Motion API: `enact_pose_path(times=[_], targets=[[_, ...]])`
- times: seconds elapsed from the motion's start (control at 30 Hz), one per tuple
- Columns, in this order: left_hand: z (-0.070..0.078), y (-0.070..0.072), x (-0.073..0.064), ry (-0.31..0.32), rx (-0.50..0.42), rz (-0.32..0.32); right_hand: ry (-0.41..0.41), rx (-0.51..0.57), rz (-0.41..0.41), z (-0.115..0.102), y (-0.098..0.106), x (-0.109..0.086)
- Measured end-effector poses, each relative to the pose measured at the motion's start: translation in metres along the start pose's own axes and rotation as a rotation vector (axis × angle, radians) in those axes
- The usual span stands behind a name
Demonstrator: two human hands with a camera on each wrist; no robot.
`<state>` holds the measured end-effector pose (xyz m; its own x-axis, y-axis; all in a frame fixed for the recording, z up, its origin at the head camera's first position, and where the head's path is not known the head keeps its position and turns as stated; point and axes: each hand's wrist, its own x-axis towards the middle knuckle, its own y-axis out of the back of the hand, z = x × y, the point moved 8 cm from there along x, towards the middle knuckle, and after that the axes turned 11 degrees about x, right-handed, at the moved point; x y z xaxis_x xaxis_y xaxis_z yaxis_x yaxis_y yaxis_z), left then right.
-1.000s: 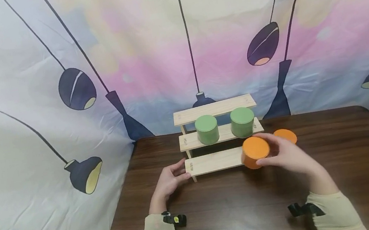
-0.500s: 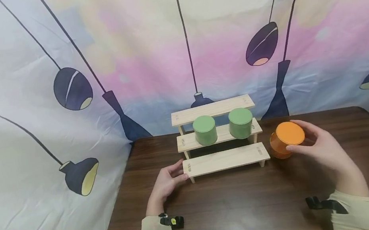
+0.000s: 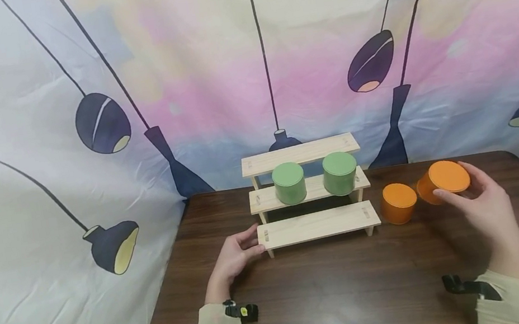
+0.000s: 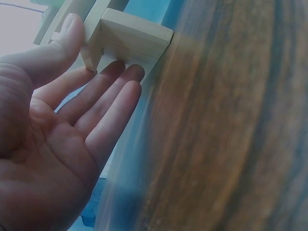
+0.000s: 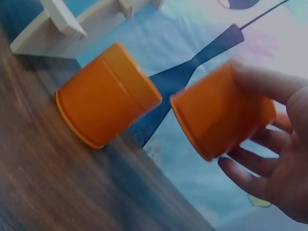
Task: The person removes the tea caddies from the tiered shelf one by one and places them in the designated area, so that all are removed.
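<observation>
In the head view, my left hand (image 3: 235,256) rests at the left end of a three-step wooden shelf (image 3: 317,224), touching its lowest plank. Its fingers (image 4: 113,113) lie nearly straight beside the plank end in the left wrist view, and the thumb is on the plank's other side. My right hand (image 3: 493,207) grips an orange tin (image 3: 449,176) between thumb and fingers, right of the shelf. This tin is tilted; whether its base touches the table I cannot tell. A second orange tin (image 3: 399,202) stands upright between it and the shelf, untouched.
Two green tins, a left one (image 3: 289,182) and a right one (image 3: 340,173), stand on the shelf's middle step. The dark wooden table (image 3: 342,296) ends at the back against a cloth backdrop (image 3: 201,52) printed with hanging lamps.
My right hand has carried the orange tin from the lowest step's right end across to the right, past the other orange tin. The left hand stays at the shelf.
</observation>
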<state>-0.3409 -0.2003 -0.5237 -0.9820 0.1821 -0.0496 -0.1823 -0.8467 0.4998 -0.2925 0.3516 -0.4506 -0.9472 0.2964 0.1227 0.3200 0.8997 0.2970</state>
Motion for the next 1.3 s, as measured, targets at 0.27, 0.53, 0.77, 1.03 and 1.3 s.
enact_pose_path(times=[0.27,0.53,0.77,1.03,1.3], targets=[[0.001,-0.001,0.000,-0.023,0.007,0.004,-0.103,-0.077,-0.032,0.024,0.005,0.001],[0.000,-0.001,-0.001,-0.048,0.014,0.001,-0.124,-0.066,-0.119,0.039,-0.006,0.004],[-0.002,0.000,-0.001,-0.045,0.023,0.002,-0.113,-0.095,-0.157,0.045,-0.015,0.006],[-0.005,0.002,-0.005,-0.020,0.027,0.001,-0.125,-0.097,-0.204,0.051,-0.023,0.005],[0.004,0.000,-0.003,-0.043,0.055,0.003,-0.119,-0.085,-0.214,0.053,-0.021,0.006]])
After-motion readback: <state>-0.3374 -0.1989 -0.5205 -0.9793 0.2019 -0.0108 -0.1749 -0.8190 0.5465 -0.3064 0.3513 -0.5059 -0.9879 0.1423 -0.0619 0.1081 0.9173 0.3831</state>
